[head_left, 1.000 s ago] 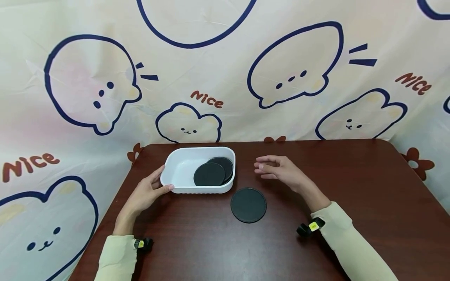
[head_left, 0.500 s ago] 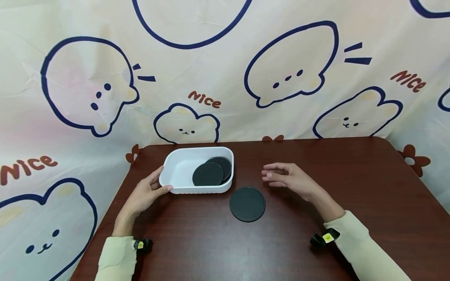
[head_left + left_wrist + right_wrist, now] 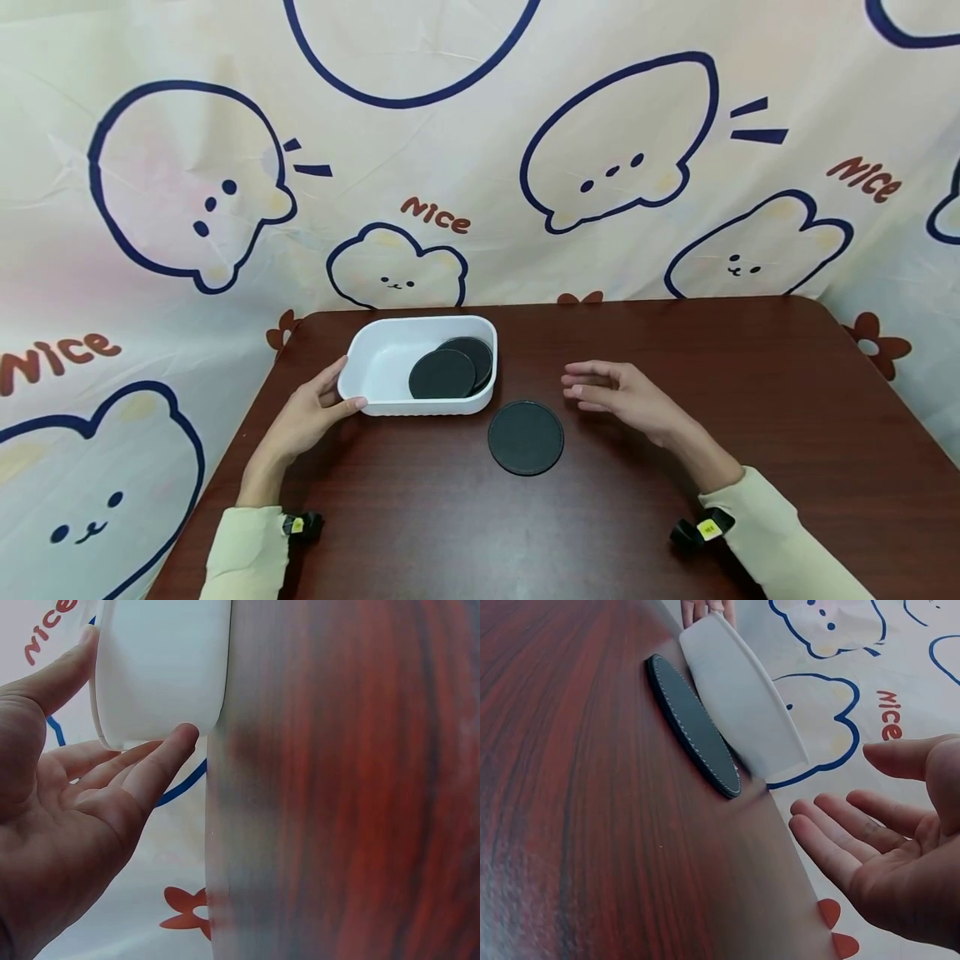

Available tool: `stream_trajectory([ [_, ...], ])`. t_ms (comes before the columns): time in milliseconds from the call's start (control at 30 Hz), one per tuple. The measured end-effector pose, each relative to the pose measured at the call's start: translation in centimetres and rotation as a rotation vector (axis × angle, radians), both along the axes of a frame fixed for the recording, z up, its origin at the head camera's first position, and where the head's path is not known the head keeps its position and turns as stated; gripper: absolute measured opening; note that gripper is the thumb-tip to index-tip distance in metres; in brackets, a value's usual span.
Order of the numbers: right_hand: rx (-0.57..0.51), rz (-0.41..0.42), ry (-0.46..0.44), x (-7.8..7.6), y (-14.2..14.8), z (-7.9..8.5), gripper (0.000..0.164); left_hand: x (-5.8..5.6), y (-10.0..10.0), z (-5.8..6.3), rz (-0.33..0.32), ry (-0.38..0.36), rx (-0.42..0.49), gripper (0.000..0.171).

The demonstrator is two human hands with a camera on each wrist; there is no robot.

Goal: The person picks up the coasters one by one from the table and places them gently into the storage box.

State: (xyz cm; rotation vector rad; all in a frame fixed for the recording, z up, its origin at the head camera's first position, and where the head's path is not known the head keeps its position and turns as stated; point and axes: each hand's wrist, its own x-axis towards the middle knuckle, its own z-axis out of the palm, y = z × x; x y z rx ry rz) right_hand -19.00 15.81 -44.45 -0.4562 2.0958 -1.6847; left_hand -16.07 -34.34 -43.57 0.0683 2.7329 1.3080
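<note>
A white rectangular plastic container (image 3: 381, 367) stands towards the back of the table, left of centre. My left hand (image 3: 303, 417) grips its left end, thumb over the near corner of the rim and fingers along the side. Inside, at the right end, one black round coaster (image 3: 441, 375) overlaps another black coaster (image 3: 484, 353). A third coaster (image 3: 526, 438) lies flat on the table just off the container's near right corner; its stitched edge shows in the right wrist view. To the right of it my right hand (image 3: 626, 400) is held over the table, fingers loosely extended, holding nothing.
The dark brown wooden table (image 3: 450, 533) ends shortly behind the container. A pale cloth backdrop (image 3: 510, 258) with cartoon bears hangs beyond its far edge. Each wrist carries a small black camera, such as the right-hand camera (image 3: 701, 530).
My right hand has drawn away to the right and nearer to me. The left hand, the container and the coasters stay in place; the head view has shifted slightly.
</note>
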Motion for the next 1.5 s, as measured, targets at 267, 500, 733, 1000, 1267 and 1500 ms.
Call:
stream_trajectory([
  [267, 0.103, 0.010, 0.089, 0.6, -1.0, -0.5, 0.061, -0.1, 0.0, -0.1, 0.000, -0.001, -0.003, 0.096],
  [500, 0.204, 0.057, 0.222, 0.9, -2.7, -0.5, 0.064, -0.1, -0.1, -0.1, -0.003, -0.004, -0.006, 0.097],
  [733, 0.344, 0.094, 0.294, 1.3, -4.2, -0.3, 0.067, -0.2, 0.0, 0.1, 0.004, -0.008, 0.001, 0.097],
  [1000, 0.366, 0.152, 0.278, 1.7, -4.9, -0.7, 0.073, -0.2, 0.0, 0.0, 0.008, -0.006, -0.009, 0.096],
  [1267, 0.358, 0.136, 0.323, 1.6, -5.1, -0.9, 0.076, -0.1, -0.1, 0.0, 0.004, -0.007, -0.001, 0.096],
  [1500, 0.367, 0.128, 0.343, 1.3, -5.2, -1.4, 0.077, -0.2, -0.1, -0.1, 0.001, -0.006, 0.001, 0.096],
])
